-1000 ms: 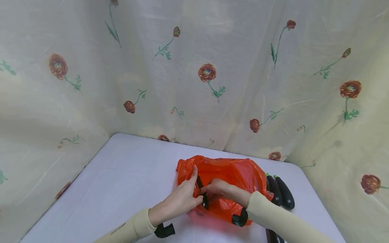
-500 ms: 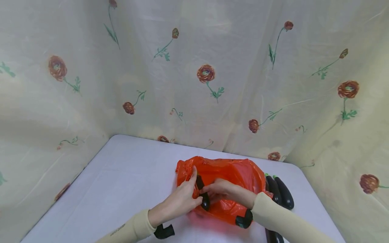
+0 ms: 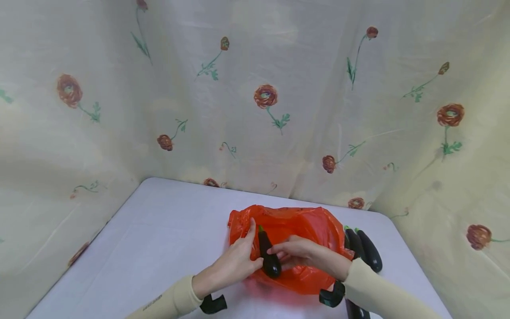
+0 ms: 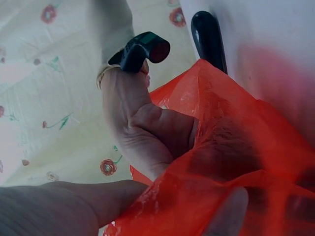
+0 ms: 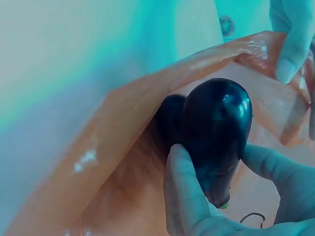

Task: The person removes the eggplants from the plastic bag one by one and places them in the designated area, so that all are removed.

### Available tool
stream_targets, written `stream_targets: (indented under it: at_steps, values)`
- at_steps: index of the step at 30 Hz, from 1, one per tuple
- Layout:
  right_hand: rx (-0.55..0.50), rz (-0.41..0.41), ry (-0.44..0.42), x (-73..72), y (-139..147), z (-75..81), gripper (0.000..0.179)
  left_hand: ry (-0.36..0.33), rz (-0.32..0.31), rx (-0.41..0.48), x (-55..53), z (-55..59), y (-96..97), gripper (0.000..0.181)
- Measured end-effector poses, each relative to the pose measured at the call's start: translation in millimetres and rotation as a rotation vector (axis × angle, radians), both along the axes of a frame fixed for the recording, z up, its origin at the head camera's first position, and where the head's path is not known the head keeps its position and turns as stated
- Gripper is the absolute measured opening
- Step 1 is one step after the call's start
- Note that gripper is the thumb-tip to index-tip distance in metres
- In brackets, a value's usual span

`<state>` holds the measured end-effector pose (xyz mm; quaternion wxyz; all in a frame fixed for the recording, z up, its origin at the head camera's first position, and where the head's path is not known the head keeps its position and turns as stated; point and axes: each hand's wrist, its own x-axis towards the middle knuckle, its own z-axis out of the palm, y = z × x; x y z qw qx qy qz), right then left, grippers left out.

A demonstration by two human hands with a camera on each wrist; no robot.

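A red plastic bag [image 3: 318, 221] lies on the table with its mouth toward me. My left hand [image 3: 235, 261] holds the bag's near-left rim; in the right wrist view that hand [image 5: 294, 46] has the film between thumb and fingers. Over the bag's mouth, my right hand [image 3: 300, 252] pinches a dark, glossy eggplant [image 3: 269, 259] between thumb and fingers, rounded end toward me, green stem pointing away. Behind it in the right wrist view, a second eggplant [image 5: 170, 120] is partly hidden inside the bag. In the left wrist view, red film covers part of my left hand's fingertips.
Right of the bag, eggplants [image 3: 371, 253] lie side by side on the white table [image 3: 171, 221]. Another dark eggplant [image 3: 354, 310] shows partly under my right sleeve. A flowered curtain [image 3: 191, 88] hangs around the table's back and sides.
The eggplant has shifted right and come more into view with my right hand, which has drawn slightly back to the right. My left hand keeps its hold on the rim.
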<state>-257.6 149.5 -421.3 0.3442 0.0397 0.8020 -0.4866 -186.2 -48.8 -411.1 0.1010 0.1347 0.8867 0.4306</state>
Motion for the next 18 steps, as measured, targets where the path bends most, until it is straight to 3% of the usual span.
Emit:
stream_targets:
  at_steps: [18]
  values:
    - [-0.125, 0.009, -0.027, 20.2, 28.7, 12.2, 0.035, 0.02, 0.011, 0.004, -0.2, -1.1, 2.3, 0.1]
